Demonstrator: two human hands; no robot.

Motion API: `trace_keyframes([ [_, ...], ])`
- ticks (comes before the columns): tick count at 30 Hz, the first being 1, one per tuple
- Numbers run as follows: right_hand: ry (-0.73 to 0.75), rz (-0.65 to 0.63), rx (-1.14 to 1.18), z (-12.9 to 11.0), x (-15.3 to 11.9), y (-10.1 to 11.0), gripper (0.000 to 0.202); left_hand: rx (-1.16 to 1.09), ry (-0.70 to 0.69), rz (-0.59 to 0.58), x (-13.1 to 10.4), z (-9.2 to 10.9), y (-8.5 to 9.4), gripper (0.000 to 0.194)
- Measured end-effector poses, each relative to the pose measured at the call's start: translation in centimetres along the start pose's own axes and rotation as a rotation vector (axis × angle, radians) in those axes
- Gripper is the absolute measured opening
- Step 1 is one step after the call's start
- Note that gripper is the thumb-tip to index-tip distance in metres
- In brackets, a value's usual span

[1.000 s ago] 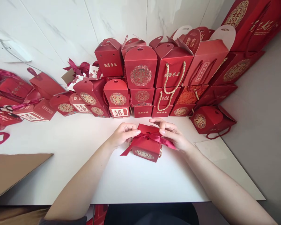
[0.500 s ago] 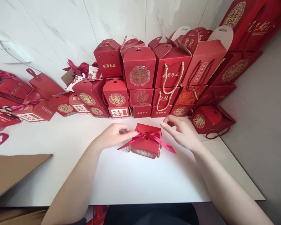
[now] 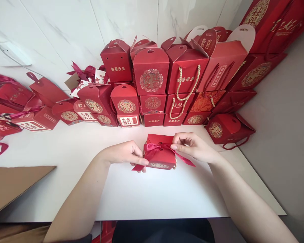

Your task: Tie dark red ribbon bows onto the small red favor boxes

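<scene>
A small red gift box (image 3: 164, 158) with a gold emblem on its front stands on the white table in front of me. A dark pink ribbon (image 3: 154, 147) is tied in a bow across its top, with tails hanging off both sides. At the front left corner my left hand (image 3: 124, 153) is closed, thumb and fingers pinching the left tail of the ribbon. My right hand (image 3: 194, 147) pinches the right side of the bow between thumb and forefinger. Twisted gold cord shows at the box's sides, partly hidden by my hands.
Stacks of red gift boxes (image 3: 151, 72) line the tiled wall behind. Another red box (image 3: 228, 130) sits at the right, beside the grey wall. More boxes (image 3: 38, 119) and a cardboard sheet (image 3: 17, 184) are at the left of the white table (image 3: 152, 195).
My left hand has moved down to the left ribbon tail. My right hand has come in from the right and taken hold of the bow. The box has turned slightly.
</scene>
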State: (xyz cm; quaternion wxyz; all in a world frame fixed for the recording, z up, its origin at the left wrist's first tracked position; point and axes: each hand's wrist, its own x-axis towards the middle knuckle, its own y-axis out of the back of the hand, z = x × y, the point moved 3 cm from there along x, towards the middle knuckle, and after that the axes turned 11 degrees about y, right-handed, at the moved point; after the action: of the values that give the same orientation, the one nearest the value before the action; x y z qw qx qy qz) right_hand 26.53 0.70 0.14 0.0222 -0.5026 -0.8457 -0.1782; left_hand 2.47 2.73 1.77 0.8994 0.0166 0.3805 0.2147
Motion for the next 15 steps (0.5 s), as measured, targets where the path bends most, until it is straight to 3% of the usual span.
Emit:
trace_keyframes([
  [3,0.146,0.090,-0.164,-0.4,0.1,0.5,0.028,-0.011,-0.049,0.082,0.3,-0.2,0.5,0.032],
  [5,0.175,0.127,-0.128,-0.3,0.2,0.7,0.026,-0.014,-0.059,0.113,0.4,-0.4,0.8,0.031],
  [10,0.076,0.189,0.123,0.0,0.2,0.7,0.031,-0.036,-0.021,0.120,0.1,-0.5,1.1,0.025],
  [15,0.025,0.144,0.214,0.5,0.3,0.5,0.034,0.040,-0.036,0.138,-0.2,-0.4,1.2,0.026],
])
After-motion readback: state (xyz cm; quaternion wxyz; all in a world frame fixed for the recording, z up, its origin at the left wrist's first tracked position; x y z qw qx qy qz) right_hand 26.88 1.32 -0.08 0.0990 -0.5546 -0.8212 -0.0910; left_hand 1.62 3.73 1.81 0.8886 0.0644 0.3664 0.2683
